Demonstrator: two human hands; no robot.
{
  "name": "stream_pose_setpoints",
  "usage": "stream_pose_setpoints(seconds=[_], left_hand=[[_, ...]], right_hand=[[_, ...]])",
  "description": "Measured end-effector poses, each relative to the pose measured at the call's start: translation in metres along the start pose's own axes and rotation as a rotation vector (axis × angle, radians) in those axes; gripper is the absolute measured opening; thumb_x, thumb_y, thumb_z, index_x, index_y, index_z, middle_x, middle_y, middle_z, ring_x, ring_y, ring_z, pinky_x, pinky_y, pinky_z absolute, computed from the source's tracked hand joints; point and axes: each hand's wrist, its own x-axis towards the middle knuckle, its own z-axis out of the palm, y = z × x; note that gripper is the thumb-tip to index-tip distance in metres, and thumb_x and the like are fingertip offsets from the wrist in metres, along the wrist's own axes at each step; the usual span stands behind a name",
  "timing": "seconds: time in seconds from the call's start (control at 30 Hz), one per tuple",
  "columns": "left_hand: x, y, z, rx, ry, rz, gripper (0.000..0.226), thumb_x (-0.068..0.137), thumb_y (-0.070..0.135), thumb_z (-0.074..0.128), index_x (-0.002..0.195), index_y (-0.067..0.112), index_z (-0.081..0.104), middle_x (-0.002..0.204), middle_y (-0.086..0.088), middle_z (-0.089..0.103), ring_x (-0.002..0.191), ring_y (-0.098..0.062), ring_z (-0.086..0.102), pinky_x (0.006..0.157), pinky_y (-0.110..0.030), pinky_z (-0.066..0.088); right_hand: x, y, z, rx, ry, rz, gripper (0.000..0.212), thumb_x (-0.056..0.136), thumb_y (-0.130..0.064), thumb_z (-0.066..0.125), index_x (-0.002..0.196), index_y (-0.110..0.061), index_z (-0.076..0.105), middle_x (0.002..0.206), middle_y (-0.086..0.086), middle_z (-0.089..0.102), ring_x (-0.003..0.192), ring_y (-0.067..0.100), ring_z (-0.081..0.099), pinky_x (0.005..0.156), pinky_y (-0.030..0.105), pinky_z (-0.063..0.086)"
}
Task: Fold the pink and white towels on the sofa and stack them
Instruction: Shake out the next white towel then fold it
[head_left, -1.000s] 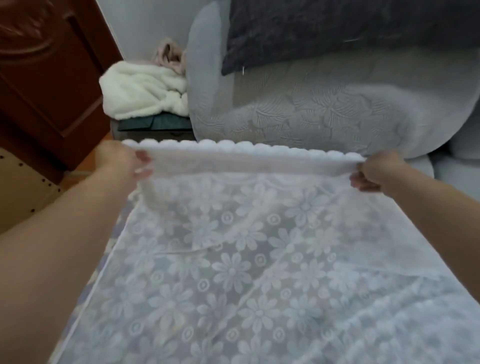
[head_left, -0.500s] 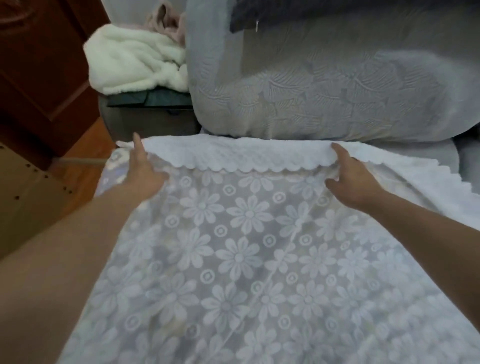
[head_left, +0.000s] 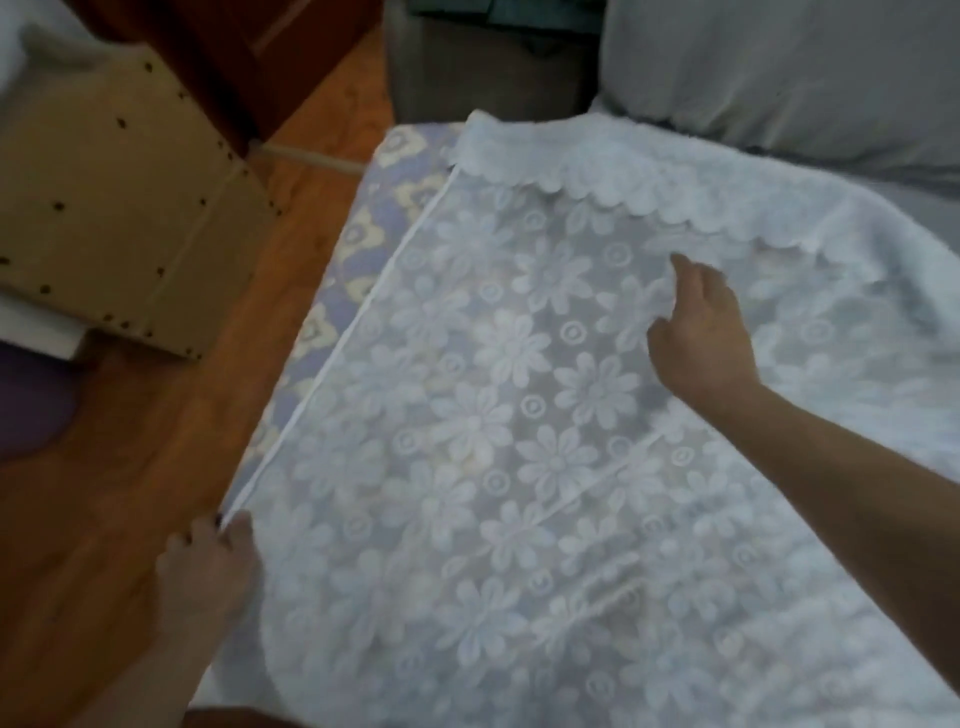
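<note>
Grey sofa (head_left: 805, 62) cushions rise behind the seat, where the white towel (head_left: 519, 415), lacy with daisies, lies spread flat. We see our left hand (head_left: 208, 577) at its near left edge, fingers (head_left: 228, 530) pinching the hem. Our right hand (head_left: 701, 338) rests on the cloth near the scalloped border, fingers loosely apart, touching the lace. Beyond the edge lie a purple patterned cover (head_left: 363, 234) and wooden floor (head_left: 156, 441).
</note>
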Motion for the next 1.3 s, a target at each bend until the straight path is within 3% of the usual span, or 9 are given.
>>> stream_pose_setpoints(seconds=[0.2,0.43,0.57,0.73,0.87,0.97,1.07,1.13,1.3], left_hand=[[-0.033,-0.021,-0.001,0.034,0.018,0.067,0.036,0.100,0.038,0.050,0.097,0.003,0.056,0.096,-0.025,0.056,0.089,-0.044,0.055,0.077,-0.051,0.047],[-0.059,-0.030,-0.004,0.052,0.263,0.020,0.036,0.098,0.033,0.042,0.110,0.000,0.047,0.112,-0.038,0.052,0.105,-0.055,0.053,0.084,-0.060,0.043],[-0.121,0.016,0.019,0.048,0.275,0.412,0.059,0.090,0.037,0.041,0.141,0.008,0.043,0.142,-0.030,0.040,0.130,-0.048,0.037,0.108,-0.060,0.028],[-0.295,0.084,0.125,0.080,-0.305,0.929,0.050,0.094,0.032,0.037,0.138,0.017,0.054,0.140,-0.007,0.053,0.131,-0.028,0.049,0.109,-0.042,0.041],[-0.401,0.097,0.218,0.352,-0.522,1.235,0.070,0.073,0.025,0.077,0.139,0.029,0.053,0.144,-0.007,0.052,0.130,-0.029,0.054,0.100,-0.040,0.050],[-0.450,0.113,0.258,0.581,-0.455,1.347,0.065,0.049,0.030,0.083,0.111,0.028,0.067,0.117,-0.005,0.061,0.101,-0.029,0.067,0.079,-0.040,0.058],[-0.501,0.134,0.275,0.691,-0.325,1.379,0.036,0.063,0.034,0.055,0.093,0.018,0.067,0.095,-0.007,0.053,0.082,-0.034,0.063,0.066,-0.044,0.055],[-0.535,0.149,0.288,0.784,-0.301,1.383,0.037,0.063,0.033,0.075,0.093,0.013,0.067,0.093,-0.011,0.056,0.082,-0.035,0.060,0.068,-0.045,0.050],[-0.611,0.188,0.325,0.853,-0.307,1.367,0.060,0.050,0.034,0.095,0.096,0.009,0.067,0.094,-0.014,0.060,0.084,-0.037,0.059,0.070,-0.049,0.046]], right_hand=[[-0.132,0.003,0.077,-0.056,-0.288,-0.022,0.074,0.081,0.002,0.057,0.150,-0.007,0.034,0.143,0.020,0.041,0.121,0.039,0.046,0.102,0.049,0.043],[-0.281,0.076,0.067,-0.142,-0.630,0.458,0.066,0.089,-0.005,0.051,0.151,-0.017,0.032,0.148,0.011,0.036,0.131,0.033,0.040,0.103,0.044,0.040],[-0.329,0.123,0.042,-0.130,-0.587,0.635,0.066,0.089,-0.002,0.050,0.151,-0.015,0.031,0.149,0.014,0.034,0.131,0.036,0.039,0.102,0.045,0.040],[-0.391,0.179,0.002,-0.034,-0.548,0.737,0.063,0.091,-0.004,0.050,0.151,-0.015,0.033,0.151,0.011,0.032,0.132,0.035,0.041,0.100,0.043,0.043],[-0.461,0.254,-0.036,0.067,-0.518,0.858,0.059,0.095,-0.011,0.049,0.150,-0.022,0.034,0.151,0.006,0.030,0.125,0.029,0.049,0.092,0.038,0.050],[-0.521,0.330,-0.070,0.111,-0.532,0.887,0.057,0.096,-0.014,0.048,0.150,-0.025,0.034,0.152,0.004,0.029,0.121,0.026,0.051,0.086,0.036,0.049],[-0.578,0.407,-0.102,0.171,-0.551,1.031,0.051,0.093,-0.014,0.050,0.143,-0.023,0.040,0.145,0.006,0.037,0.100,0.023,0.062,0.070,0.028,0.046],[-0.614,0.459,-0.114,0.299,-0.461,1.250,0.048,0.087,-0.016,0.053,0.134,-0.018,0.047,0.124,0.010,0.054,0.080,0.021,0.063,0.057,0.025,0.044],[-0.660,0.555,-0.121,0.749,-0.188,1.604,0.007,0.092,-0.007,0.057,0.088,-0.003,0.061,0.080,0.012,0.055,0.075,0.027,0.053,0.075,0.042,0.050]])
